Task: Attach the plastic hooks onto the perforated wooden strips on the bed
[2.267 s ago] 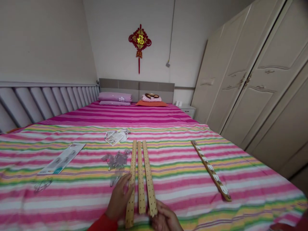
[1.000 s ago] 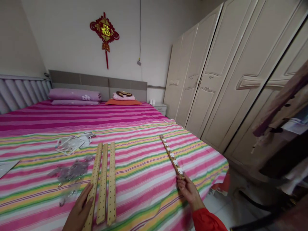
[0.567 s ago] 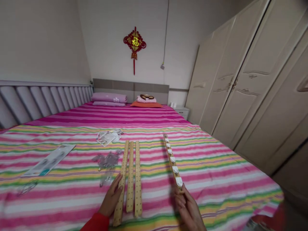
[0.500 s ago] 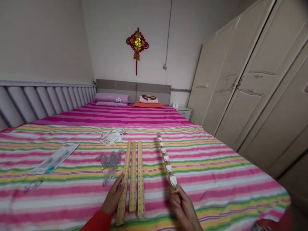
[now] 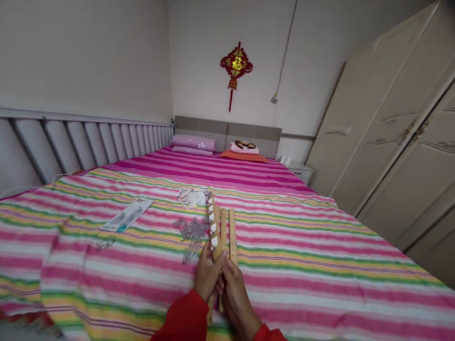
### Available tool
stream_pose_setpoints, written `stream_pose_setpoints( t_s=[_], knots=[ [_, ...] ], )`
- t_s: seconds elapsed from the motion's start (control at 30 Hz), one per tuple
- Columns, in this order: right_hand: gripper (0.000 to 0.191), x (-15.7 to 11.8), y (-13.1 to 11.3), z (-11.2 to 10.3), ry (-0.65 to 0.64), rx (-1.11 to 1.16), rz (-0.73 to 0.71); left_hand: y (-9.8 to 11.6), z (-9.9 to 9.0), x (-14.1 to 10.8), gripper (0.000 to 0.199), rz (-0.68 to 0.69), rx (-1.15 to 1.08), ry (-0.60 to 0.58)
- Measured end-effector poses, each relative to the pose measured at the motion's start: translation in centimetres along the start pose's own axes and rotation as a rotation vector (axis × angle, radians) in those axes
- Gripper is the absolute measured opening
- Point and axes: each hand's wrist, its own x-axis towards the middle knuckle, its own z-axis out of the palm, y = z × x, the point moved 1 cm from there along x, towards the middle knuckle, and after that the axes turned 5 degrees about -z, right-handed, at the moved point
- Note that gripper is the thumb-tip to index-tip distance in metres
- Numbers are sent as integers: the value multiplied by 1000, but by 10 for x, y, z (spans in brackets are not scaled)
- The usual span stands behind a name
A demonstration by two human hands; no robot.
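Observation:
Both hands meet low in the middle of the head view. My left hand (image 5: 207, 273) is closed around the near end of a wooden strip (image 5: 217, 222) with a row of white clips (image 5: 213, 228) along its left side. My right hand (image 5: 235, 284) is closed on the same end, fingertips against the left hand. The strip is held over other perforated wooden strips (image 5: 232, 232) lying on the striped sheet; one is mostly hidden beneath it. Small clear plastic bags (image 5: 194, 229) lie just left of the strip.
A stack of clear packets and cards (image 5: 192, 196) lies beyond the bags. Farther left are a long flat package (image 5: 128, 215) and a small tangle of wire or string (image 5: 105, 243). The striped sheet (image 5: 302, 265) covers the bed, with a slatted rail (image 5: 106, 142) along its left side.
My right hand has brought the clip-lined strip leftward over the other strips. My left hand has moved from the leftmost bare strip onto it. The view has turned left.

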Motion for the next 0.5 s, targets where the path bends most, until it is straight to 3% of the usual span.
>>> stream_pose_setpoints(
  t_s=[0.17, 0.27, 0.5],
  knots=[
    [53, 7, 6, 5, -23, -107, 0, -2, -16, 35, 59, -5, 25, 62],
    [58, 5, 9, 4, -24, -158, 13, -7, -23, 55, 52, 66, 70, 109],
    [68, -3, 10, -3, 5, -144, 63, -2, -26, 81, 45, 168, 195, 188]
  ],
)
